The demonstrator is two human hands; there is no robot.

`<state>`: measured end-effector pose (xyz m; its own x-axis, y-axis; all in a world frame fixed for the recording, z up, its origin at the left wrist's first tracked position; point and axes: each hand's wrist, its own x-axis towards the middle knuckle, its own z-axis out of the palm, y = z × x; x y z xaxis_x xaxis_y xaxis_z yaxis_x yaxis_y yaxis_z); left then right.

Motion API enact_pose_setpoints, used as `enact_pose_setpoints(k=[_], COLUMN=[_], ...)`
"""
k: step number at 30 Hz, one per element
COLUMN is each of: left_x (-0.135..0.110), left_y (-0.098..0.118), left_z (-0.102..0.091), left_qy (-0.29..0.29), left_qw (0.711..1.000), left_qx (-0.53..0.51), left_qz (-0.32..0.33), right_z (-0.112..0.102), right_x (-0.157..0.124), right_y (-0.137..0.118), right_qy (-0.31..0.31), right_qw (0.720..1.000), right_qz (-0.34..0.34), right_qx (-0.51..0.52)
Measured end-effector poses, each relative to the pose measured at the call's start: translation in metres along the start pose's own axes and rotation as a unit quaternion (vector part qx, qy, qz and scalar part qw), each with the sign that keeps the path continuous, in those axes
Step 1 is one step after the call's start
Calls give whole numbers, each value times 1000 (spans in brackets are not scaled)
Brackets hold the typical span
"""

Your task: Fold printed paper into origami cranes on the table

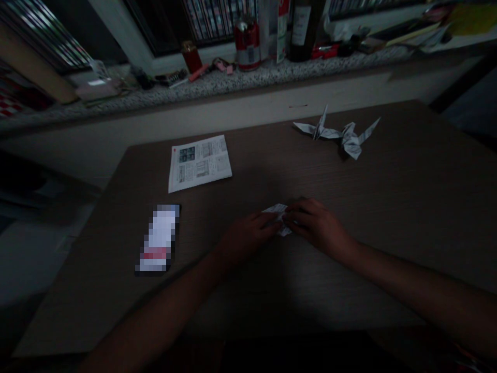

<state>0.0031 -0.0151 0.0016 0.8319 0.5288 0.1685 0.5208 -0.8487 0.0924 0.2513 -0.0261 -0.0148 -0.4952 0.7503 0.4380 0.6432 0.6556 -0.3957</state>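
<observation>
A small folded piece of printed paper (pixel 284 229) lies on the wooden table, partly covered by my fingers. From the left, my left hand (pixel 248 233) presses its fingertips onto the paper. On the other side, my right hand (pixel 314 220) has its fingers bent and pinched at the paper's right part. Both hands meet close together over it, so much of its shape is hidden. Beyond them, two folded paper cranes (pixel 351 141) made of printed paper rest near the table's back edge.
A printed sheet (pixel 200 163) lies at the back left of the table (pixel 240 290). Nearer, a phone (pixel 158 238) with a lit, blurred screen lies on the left. Behind the table, a granite sill (pixel 217 83) bears a red can (pixel 247 46), a dark bottle (pixel 305 31) and other small items.
</observation>
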Motion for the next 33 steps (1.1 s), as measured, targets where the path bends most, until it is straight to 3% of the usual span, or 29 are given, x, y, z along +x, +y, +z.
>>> enact_pose_setpoints(k=[9,18,23,33], left_x=[0,2,2,0], left_y=[4,5,4,4], left_z=[-3,-6,-3,-4], left_qy=[-16,-11,-4,-1], left_qw=[999,998,999,998], left_qx=[-26,-61,-46,-50], left_qz=[-16,-10,-9,-26], right_z=[-4,-18,-21,-29], right_x=[-2,-29,-36,-51], right_y=[-5,-19,-17,-9], right_qy=[-40,-120,-157,-163], right_qw=[999,987,981,982], right_qz=[7,-64,-58,-25], right_qx=[-21,-88,-96,-90])
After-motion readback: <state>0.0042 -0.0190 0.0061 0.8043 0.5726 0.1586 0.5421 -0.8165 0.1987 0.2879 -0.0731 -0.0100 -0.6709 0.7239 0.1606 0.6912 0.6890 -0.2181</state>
